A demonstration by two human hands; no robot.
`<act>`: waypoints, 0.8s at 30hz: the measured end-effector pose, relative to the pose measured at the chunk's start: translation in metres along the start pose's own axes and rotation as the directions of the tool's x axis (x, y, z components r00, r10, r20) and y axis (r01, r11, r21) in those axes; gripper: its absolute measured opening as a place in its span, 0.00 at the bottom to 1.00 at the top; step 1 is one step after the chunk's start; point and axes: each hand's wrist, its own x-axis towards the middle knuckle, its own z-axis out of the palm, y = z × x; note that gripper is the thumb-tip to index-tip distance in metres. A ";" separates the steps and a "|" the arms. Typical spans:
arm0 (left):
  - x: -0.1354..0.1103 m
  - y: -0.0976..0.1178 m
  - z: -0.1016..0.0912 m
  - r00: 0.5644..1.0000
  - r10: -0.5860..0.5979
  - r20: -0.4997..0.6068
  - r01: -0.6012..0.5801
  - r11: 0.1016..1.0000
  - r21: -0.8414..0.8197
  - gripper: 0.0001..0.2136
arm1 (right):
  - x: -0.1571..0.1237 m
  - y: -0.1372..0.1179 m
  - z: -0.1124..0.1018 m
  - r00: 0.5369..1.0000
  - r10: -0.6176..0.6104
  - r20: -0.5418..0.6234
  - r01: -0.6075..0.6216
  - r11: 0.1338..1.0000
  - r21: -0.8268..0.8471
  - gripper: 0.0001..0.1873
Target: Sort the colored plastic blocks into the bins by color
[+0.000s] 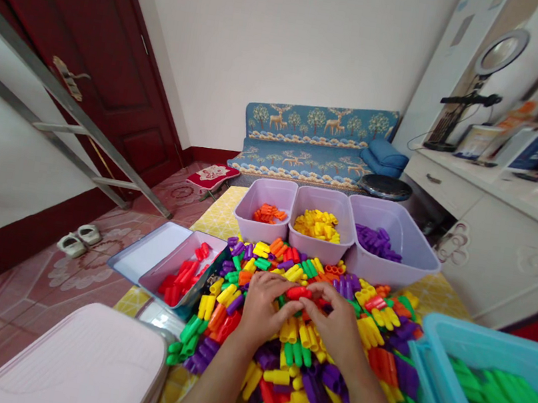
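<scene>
A heap of coloured plastic tube pieces point(308, 342) in red, yellow, green, purple and orange covers the mat in front of me. Both my hands rest on top of the heap, fingertips meeting. My left hand point(263, 305) and my right hand point(336, 323) pinch the two ends of a red piece point(298, 293) between them. Three lilac bins stand behind the heap: one with orange pieces point(267, 213), one with yellow pieces point(319, 224), one with purple pieces point(379, 241).
A lilac bin with red pieces point(185, 273) lies at the left on a blue lid. A turquoise bin of green pieces point(497, 397) is at the right. A pink case point(83, 362), a ladder point(75, 112), a sofa point(313, 141) and white cabinets point(506, 237) surround the mat.
</scene>
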 end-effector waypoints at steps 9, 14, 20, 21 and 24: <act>0.001 -0.012 -0.003 0.875 -0.381 -0.299 0.180 0.829 -0.530 0.12 | -0.002 0.012 -0.002 0.991 0.118 -0.062 -0.107 0.982 0.157 0.18; 0.013 -0.029 -0.029 0.656 -0.676 -0.337 -0.082 0.380 -0.921 0.14 | -0.002 0.016 -0.002 0.990 0.134 -0.053 -0.122 0.975 0.186 0.19; 0.017 -0.037 -0.051 0.650 -0.759 -0.034 -0.257 -0.177 -0.950 0.15 | -0.002 0.014 -0.001 0.987 0.148 -0.056 -0.135 0.971 0.196 0.20; 0.017 -0.037 -0.051 0.654 -0.756 -0.016 -0.251 -0.197 -0.948 0.15 | -0.002 0.014 -0.001 0.987 0.149 -0.054 -0.136 0.971 0.197 0.20; 0.018 -0.035 -0.046 0.656 -0.754 0.034 -0.184 -0.203 -0.962 0.17 | -0.003 0.015 -0.001 0.987 0.151 -0.051 -0.138 0.970 0.200 0.20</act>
